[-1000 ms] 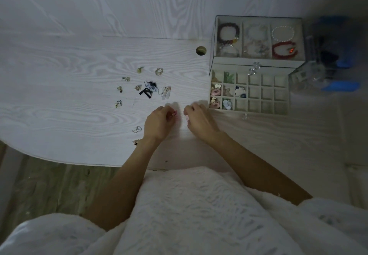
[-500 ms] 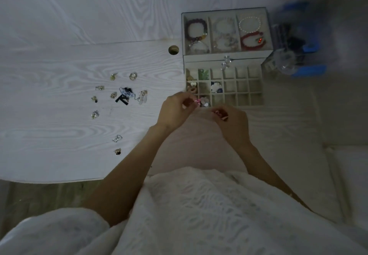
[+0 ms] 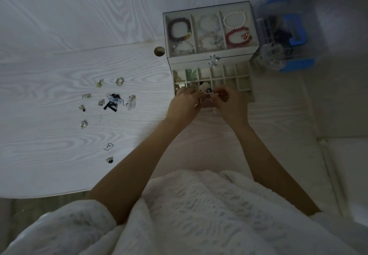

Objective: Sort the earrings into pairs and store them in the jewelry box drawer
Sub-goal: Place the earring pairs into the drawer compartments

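The jewelry box [image 3: 211, 54] stands at the back of the white table, its gridded drawer [image 3: 244, 82] pulled open toward me. Several left cells hold earrings. Both hands hover over the drawer's front row. My left hand [image 3: 184, 105] and my right hand [image 3: 232, 104] each pinch a small pink earring [image 3: 214, 95], fingertips nearly touching. Several loose earrings [image 3: 111, 101] lie scattered on the table to the left, among them a black-and-white one and a clear drop pair [image 3: 131, 102].
The box's top tray shows bracelets [image 3: 238, 36] under a clear lid. A blue and clear plastic organiser [image 3: 286, 42] stands right of the box. A round cable hole [image 3: 159, 51] sits left of it. The table's front edge [image 3: 49, 195] runs at lower left.
Both hands have moved from the table in front of the drawer up over its front row, carrying the pink earrings. The view has shifted right.
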